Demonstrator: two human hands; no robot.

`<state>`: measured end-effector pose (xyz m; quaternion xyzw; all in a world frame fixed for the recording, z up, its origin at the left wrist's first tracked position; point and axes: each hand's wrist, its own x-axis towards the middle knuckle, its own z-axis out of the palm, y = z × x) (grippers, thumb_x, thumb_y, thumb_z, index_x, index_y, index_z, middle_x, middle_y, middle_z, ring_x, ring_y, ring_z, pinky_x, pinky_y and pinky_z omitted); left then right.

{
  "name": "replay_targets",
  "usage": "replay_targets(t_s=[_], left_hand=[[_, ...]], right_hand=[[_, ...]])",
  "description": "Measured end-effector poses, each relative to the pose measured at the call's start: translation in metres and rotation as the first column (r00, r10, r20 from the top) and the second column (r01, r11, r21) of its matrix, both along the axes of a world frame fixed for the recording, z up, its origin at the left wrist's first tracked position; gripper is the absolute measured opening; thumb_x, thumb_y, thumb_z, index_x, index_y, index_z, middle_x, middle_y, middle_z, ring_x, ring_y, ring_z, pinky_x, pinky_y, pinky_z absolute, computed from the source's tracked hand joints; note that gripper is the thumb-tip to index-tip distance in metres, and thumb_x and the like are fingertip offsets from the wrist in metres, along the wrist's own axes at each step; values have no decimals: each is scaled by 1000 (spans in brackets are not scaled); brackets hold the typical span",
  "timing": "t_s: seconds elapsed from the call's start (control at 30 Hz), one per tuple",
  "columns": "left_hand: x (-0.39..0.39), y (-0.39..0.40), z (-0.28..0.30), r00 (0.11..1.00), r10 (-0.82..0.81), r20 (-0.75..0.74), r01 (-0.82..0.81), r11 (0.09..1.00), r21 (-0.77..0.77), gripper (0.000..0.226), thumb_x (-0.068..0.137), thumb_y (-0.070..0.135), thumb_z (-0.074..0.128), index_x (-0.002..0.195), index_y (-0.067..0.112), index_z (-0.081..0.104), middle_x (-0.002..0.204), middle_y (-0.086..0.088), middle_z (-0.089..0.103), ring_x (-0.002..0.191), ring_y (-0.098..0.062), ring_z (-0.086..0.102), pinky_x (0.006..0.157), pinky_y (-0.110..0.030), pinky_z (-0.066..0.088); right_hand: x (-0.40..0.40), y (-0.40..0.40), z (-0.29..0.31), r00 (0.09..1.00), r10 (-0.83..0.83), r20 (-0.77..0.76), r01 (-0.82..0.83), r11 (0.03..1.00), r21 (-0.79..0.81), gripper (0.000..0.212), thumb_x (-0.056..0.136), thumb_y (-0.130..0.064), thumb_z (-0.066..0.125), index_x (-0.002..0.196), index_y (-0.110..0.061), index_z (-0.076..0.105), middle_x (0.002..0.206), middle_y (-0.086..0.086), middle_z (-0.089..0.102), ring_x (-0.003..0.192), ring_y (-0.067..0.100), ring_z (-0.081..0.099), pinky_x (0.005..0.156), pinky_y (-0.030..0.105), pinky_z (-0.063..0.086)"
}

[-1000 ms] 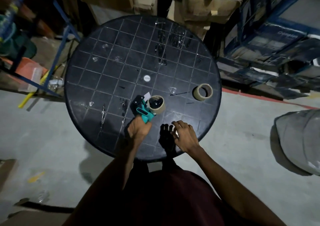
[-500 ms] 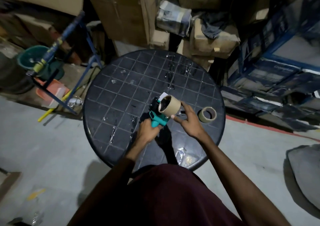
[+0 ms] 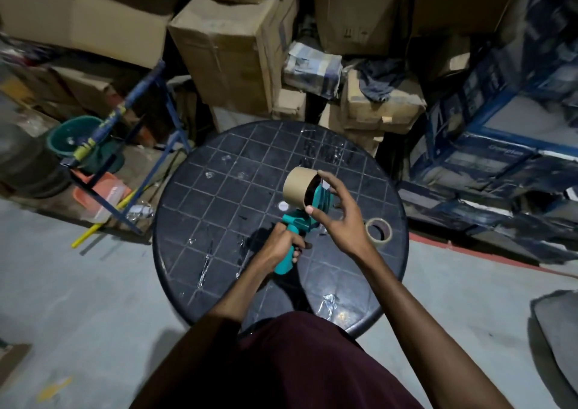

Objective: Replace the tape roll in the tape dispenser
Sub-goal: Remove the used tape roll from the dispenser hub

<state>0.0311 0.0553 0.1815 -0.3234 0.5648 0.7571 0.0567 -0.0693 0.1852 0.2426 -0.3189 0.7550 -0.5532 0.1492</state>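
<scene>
Table (image 3: 219,208): sitting dark, gridded, below stacked boxes (image 3: 231,45).
Left hand (image 3: 278,246): gripping dispenser (image 3: 297,230) handle.
Right hand (image 3: 341,217): pinching roll (image 3: 297,186) above table.

spare roll (image 3: 378,229) on table (image 3: 200,221) | R of dispenser (image 3: 300,221)

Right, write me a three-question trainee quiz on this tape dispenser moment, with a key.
1. True or false: the left hand grips the handle of the teal tape dispenser.
2. Where is the brown cardboard core?
A. lying flat on the table
B. at the head of the dispenser, held by the right hand
C. on the floor
3. Fill in: the spare tape roll lies on the round black ____, to the right of the dispenser.

Key: 1 true; 2 B; 3 table.
</scene>
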Motion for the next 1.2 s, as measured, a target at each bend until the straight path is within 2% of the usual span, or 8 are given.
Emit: replay_targets(t_s=[0.1,0.23,0.37,0.5,0.73,0.9,1.07,1.2], left_hand=[[-2,1,4,1000,10,4,-10,999,38,24,68,-9,49,89,3,51,71,-20,50,47,-19,41,48,-28,35],[-5,2,2,1000,-7,7,6,999,35,26,73,-14,36,91,2,48,57,-8,58,47,-19,40,46,-27,34],[-6,3,0,1000,-26,5,26,1000,1,23,70,-10,41,81,6,54,63,-15,60,45,-20,43,48,-28,36],[-8,9,1,1000,-5,-17,5,1000,-17,25,78,-13,46,87,7,59,61,-10,60,46,-20,48,49,-28,40],[-8,8,5,997,-70,-45,67,996,-56,18,83,-6,48,91,4,61,65,-12,64,51,-22,53,55,-34,44],[-3,14,15,996,-38,-84,43,997,58,22,59,-5,46,79,4,51,61,-16,52,45,-19,41,50,-28,35],[3,24,17,998,-63,-16,65,969,238,13,69,-7,42,71,4,49,54,-8,45,39,-16,35,43,-23,34],[5,28,17,985,-129,-115,162,922,352,19,52,5,50,69,12,43,53,-2,35,40,-14,32,44,-24,32]], right_hand=[[1,0,9,999,23,-41,-25,999,-46,62,88,-19,80,144,-26,54,158,-12,45,147,3,38,117,27,33],[2,1,15,992,67,-109,-77,993,-87,47,86,-12,80,131,-19,66,156,-10,48,149,9,37,122,40,31],[5,5,16,979,102,-179,-119,989,-89,32,86,-7,80,117,-12,74,142,-4,63,150,13,38,125,37,30],[12,14,13,967,129,-220,-145,988,-57,16,86,-3,80,101,-9,79,117,0,76,137,14,55,113,46,46],[19,20,13,959,55,-279,-89,990,-112,14,86,1,79,98,-6,79,108,3,76,122,17,66,100,46,53],[20,20,27,939,-151,-308,110,983,-146,29,85,-8,82,113,-9,74,117,3,67,117,16,63,97,42,52],[10,10,36,923,-173,-345,271,926,263,82,80,-70,71,147,-30,46,145,-5,53,136,16,43,112,42,35],[14,2,36,904,-136,-406,277,908,315,87,81,-69,69,151,-23,45,145,-1,55,137,20,40,109,40,26]])
